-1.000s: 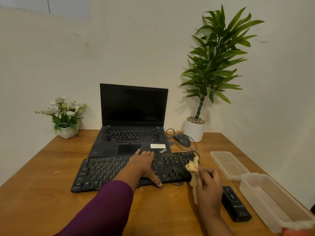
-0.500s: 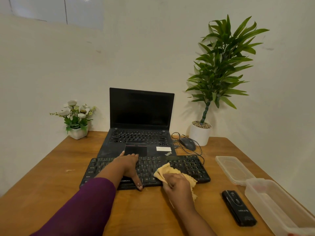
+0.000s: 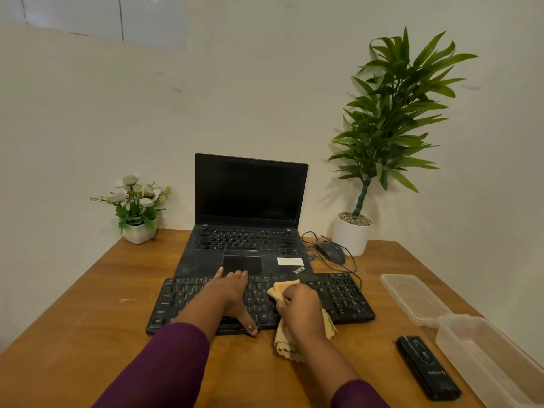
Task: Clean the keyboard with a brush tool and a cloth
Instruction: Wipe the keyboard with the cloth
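- Wooden table [image 3: 88,334] under a white wall [image 3: 235,83]; keyboard [image 3: 338,295] lies mid-table, just before the laptop [image 3: 250,189].
- Left hand [image 3: 229,293] rests flat on the keyboard, fingers straight.
- Right hand [image 3: 300,304] grips a cloth [image 3: 281,290] pressed on the keyboard.
- Plastic box [image 3: 471,357] stands well right.

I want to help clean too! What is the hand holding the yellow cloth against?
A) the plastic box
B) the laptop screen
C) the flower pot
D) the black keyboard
D: the right hand grips the yellow cloth, which lies on the keys of the black keyboard.
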